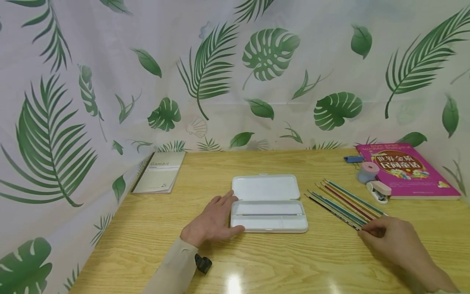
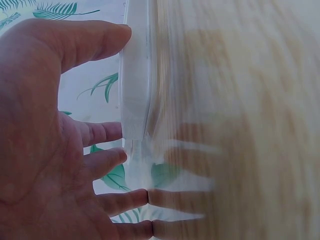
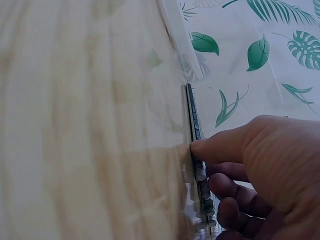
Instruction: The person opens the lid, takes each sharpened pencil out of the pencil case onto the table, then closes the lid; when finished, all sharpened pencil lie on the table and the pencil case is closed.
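An open white pencil case (image 1: 269, 223) lies on the table, its lid (image 1: 266, 187) folded back. One slim pencil (image 1: 271, 214) lies lengthwise inside it. At the case's left side rests my left hand (image 1: 213, 220), fingers spread; in the left wrist view its thumb (image 2: 112, 37) touches the case's side (image 2: 137, 65). Several coloured pencils (image 1: 349, 200) lie fanned to the right of the case, points away from me. My right hand (image 1: 396, 241) is at their near ends and pinches a dark pencil (image 3: 192, 107), its thumb against the pencil's side.
A pink book (image 1: 422, 179) lies at the back right. Beside it are a stapler (image 1: 380, 190), a pink-and-blue roll (image 1: 367, 172) and a blue binder clip (image 1: 353, 159). A notebook (image 1: 161, 173) sits at the back left, by the leaf-patterned cloth (image 1: 220, 134).
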The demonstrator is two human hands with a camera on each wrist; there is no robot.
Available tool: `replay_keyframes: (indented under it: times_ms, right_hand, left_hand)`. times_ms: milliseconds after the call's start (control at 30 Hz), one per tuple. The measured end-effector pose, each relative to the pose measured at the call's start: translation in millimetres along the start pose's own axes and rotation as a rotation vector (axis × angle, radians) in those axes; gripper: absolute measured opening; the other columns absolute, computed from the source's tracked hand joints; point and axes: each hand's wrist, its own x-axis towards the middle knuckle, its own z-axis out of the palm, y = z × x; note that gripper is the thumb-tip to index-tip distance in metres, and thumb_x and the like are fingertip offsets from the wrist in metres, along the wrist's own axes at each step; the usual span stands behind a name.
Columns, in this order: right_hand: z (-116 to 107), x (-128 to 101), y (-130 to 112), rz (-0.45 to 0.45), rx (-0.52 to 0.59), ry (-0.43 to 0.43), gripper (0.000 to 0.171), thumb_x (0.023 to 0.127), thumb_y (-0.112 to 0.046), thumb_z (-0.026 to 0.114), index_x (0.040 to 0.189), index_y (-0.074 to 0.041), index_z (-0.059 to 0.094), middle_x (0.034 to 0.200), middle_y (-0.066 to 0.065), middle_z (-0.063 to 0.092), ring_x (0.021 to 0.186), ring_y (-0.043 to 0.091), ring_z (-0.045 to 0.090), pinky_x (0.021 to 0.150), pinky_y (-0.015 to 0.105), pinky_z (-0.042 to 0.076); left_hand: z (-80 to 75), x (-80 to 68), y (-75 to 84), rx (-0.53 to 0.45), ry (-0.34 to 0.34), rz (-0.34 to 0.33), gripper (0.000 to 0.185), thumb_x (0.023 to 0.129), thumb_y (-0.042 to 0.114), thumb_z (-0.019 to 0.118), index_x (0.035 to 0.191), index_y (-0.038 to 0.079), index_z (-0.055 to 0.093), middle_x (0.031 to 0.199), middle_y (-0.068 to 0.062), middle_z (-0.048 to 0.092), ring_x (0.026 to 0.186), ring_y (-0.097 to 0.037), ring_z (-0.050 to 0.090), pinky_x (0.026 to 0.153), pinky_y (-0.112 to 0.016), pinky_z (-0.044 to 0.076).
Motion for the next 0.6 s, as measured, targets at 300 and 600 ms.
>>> replay_keyframes:
  times_ms: [300,600]
  right_hand:
    - [-7,6,-14,-0.038,0.02,0.07,0.019,0.084,-0.034,0.08,0.084,-0.015,0.078,0.074,-0.007,0.065,0.065,0.007,0.051,0.056,0.025,0.043]
    - [2,29,-42,-0.339,0.076,0.147,0.006,0.083,-0.021,0.082,0.084,-0.021,0.075,0.07,-0.014,0.055,0.059,0.001,0.045,0.052,0.023,0.04]
  left_hand:
    - [0.0,1.0,0.3,0.011,0.001,-0.008,0.084,0.088,0.056,0.065,0.151,0.01,0.035,0.163,-0.011,0.024,0.141,-0.035,0.032,0.113,-0.048,0.033]
    - [0.3,0.9,-0.8,0.012,0.001,0.004,0.084,0.089,0.056,0.064,0.152,0.009,0.034,0.162,-0.013,0.024,0.141,-0.036,0.032,0.113,-0.049,0.032]
